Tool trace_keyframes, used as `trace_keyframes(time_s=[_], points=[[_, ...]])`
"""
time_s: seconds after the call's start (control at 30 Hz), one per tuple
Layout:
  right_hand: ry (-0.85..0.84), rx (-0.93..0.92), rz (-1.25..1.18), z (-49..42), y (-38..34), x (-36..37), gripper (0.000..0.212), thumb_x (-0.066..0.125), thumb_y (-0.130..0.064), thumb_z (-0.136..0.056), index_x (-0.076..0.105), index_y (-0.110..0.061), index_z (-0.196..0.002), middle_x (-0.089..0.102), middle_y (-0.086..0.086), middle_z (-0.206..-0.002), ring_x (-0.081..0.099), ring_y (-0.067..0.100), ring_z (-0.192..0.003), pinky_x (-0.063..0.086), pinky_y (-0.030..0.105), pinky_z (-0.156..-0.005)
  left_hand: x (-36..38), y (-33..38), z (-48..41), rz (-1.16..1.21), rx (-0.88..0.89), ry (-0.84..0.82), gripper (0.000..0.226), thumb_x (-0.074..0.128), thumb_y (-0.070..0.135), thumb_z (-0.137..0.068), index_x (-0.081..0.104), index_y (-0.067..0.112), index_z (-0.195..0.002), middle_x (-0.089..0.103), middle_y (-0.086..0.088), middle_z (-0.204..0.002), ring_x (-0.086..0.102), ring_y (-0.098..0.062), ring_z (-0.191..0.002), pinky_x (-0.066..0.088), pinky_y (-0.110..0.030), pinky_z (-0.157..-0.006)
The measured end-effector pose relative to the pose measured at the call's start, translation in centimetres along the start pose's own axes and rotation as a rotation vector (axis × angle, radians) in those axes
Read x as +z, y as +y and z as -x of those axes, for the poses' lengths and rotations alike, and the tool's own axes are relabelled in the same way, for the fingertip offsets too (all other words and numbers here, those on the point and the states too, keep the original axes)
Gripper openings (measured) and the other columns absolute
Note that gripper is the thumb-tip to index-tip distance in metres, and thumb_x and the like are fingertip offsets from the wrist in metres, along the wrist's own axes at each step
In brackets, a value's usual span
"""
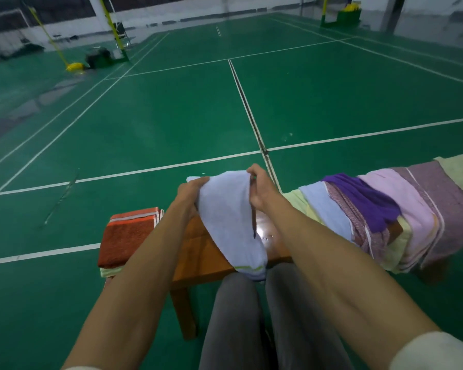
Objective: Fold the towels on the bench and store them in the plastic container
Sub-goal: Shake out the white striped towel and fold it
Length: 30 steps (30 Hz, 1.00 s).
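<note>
A pale blue towel (229, 217) hangs between my hands above the wooden bench (198, 259), its lower end with a green stripe draped over the bench's front edge. My left hand (190, 190) grips the towel's top left corner. My right hand (259, 188) pinches the top right edge. Several unfolded towels (380, 212) in light blue, patterned mauve, purple, pink and cream lie spread across the bench to the right. A folded orange towel (126, 236) tops a small stack at the bench's left end. No plastic container is in view.
The bench stands on a green sports court floor (171, 116) with white lines. My legs in grey trousers (251, 321) are right in front of the bench. Yellow net posts (75, 66) and dark gear sit far off at the back left.
</note>
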State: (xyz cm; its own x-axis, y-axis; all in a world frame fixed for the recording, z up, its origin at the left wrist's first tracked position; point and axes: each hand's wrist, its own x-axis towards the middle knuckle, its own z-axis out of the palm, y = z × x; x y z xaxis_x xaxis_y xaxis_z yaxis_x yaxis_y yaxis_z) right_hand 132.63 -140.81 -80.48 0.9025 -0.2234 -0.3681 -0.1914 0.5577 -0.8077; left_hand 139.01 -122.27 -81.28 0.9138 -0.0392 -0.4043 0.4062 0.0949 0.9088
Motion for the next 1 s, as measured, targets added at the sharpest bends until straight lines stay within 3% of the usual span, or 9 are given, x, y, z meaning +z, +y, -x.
trace_keyframes(time_s=[0.1, 0.2, 0.37, 0.43, 0.53, 0.6, 0.7, 0.8, 1.0], points=[[-0.001, 0.031, -0.047, -0.1, -2.4, 0.0, 0.028, 0.054, -0.027, -0.086, 0.043, -0.022, -0.06, 0.049, -0.001, -0.057, 0.047, 0.018, -0.052, 0.037, 0.027, -0.058, -1.7, 1.3, -0.5, 0.08, 0.063, 0.171, 0.058, 0.087, 0.021, -0.071, 0.065, -0.001, -0.12, 0.074, -0.013, -0.11, 0.069, -0.027, -0.087, 0.059, -0.04, -0.077], [-0.127, 0.094, 0.071, -0.2, -3.1, 0.0, 0.023, 0.059, -0.035, -0.085, 0.052, -0.021, -0.068, 0.05, 0.002, -0.07, 0.049, 0.019, -0.058, 0.036, 0.029, -0.056, -2.8, 2.3, -0.8, -0.035, 0.138, 0.378, 0.059, 0.082, 0.035, -0.083, 0.06, -0.003, -0.122, 0.066, -0.012, -0.111, 0.064, -0.029, -0.095, 0.056, -0.04, -0.087], [-0.18, 0.005, 0.066, -0.6, -5.6, 3.7, 0.038, 0.074, -0.048, -0.087, 0.056, -0.014, -0.09, 0.06, 0.021, -0.086, 0.064, 0.03, -0.081, 0.058, 0.042, -0.082, -2.7, 4.9, -0.5, -0.022, 0.142, 0.136, 0.029, 0.08, 0.024, -0.086, 0.068, 0.003, -0.103, 0.069, -0.011, -0.091, 0.062, -0.018, -0.063, 0.051, -0.027, -0.058], [-0.143, -0.064, -0.036, -3.5, -6.8, 4.2, 0.061, 0.092, -0.035, -0.069, 0.055, -0.011, -0.11, 0.06, 0.023, -0.099, 0.063, 0.034, -0.095, 0.055, 0.056, -0.095, -2.5, 6.4, 0.0, 0.098, 0.209, 0.131, 0.016, 0.078, 0.019, -0.087, 0.068, 0.007, -0.09, 0.071, -0.008, -0.088, 0.065, -0.018, -0.069, 0.055, -0.028, -0.064], [-0.052, -0.075, 0.019, -2.2, -7.3, 2.9, 0.019, 0.073, -0.004, -0.084, 0.06, -0.008, -0.097, 0.061, 0.017, -0.085, 0.063, 0.03, -0.077, 0.059, 0.043, -0.075, -3.1, 7.4, 1.1, -0.072, 0.32, 0.289, 0.023, 0.076, 0.02, -0.089, 0.061, 0.012, -0.074, 0.061, -0.004, -0.076, 0.053, -0.017, -0.065, 0.047, -0.026, -0.063], [0.05, -0.05, 0.181, -0.9, -7.0, 1.6, 0.032, 0.06, 0.014, -0.086, 0.058, -0.006, -0.111, 0.058, 0.018, -0.09, 0.06, 0.028, -0.075, 0.055, 0.04, -0.069, -3.8, 7.1, 1.2, -0.197, 0.356, 0.354, 0.034, 0.074, 0.016, -0.089, 0.05, 0.017, -0.065, 0.049, -0.001, -0.068, 0.041, -0.016, -0.061, 0.038, -0.025, -0.061], [0.049, -0.087, 0.124, -1.6, -7.5, 0.5, 0.06, 0.053, 0.025, -0.081, 0.05, -0.005, -0.133, 0.054, 0.019, -0.113, 0.059, 0.031, -0.098, 0.053, 0.045, -0.088, -4.5, 7.3, 1.3, -0.171, 0.392, 0.402, 0.028, 0.073, 0.011, -0.088, 0.05, 0.017, -0.073, 0.047, 0.002, -0.069, 0.041, -0.015, -0.063, 0.04, -0.024, -0.06], [0.09, -0.176, -0.031, -2.1, -9.1, 1.4, 0.064, 0.055, 0.026, -0.078, 0.053, -0.006, -0.133, 0.053, 0.017, -0.117, 0.058, 0.031, -0.108, 0.051, 0.044, -0.1, -4.0, 8.4, 2.2, -0.005, 0.449, 0.428, 0.019, 0.073, 0.007, -0.087, 0.058, 0.015, -0.096, 0.057, 0.003, -0.081, 0.051, -0.011, -0.068, 0.046, -0.016, -0.059], [0.173, -0.093, 0.342, -2.6, -9.5, 1.4, 0.055, 0.067, 0.019, -0.075, 0.06, 0.006, -0.128, 0.057, 0.013, -0.129, 0.057, 0.029, -0.107, 0.054, 0.039, -0.098, -5.6, 9.3, 2.1, 0.002, 0.414, 0.456, 0.017, 0.076, 0.01, -0.086, 0.069, 0.019, -0.099, 0.065, -0.005, -0.085, 0.056, -0.017, -0.072, 0.052, -0.028, -0.071]])
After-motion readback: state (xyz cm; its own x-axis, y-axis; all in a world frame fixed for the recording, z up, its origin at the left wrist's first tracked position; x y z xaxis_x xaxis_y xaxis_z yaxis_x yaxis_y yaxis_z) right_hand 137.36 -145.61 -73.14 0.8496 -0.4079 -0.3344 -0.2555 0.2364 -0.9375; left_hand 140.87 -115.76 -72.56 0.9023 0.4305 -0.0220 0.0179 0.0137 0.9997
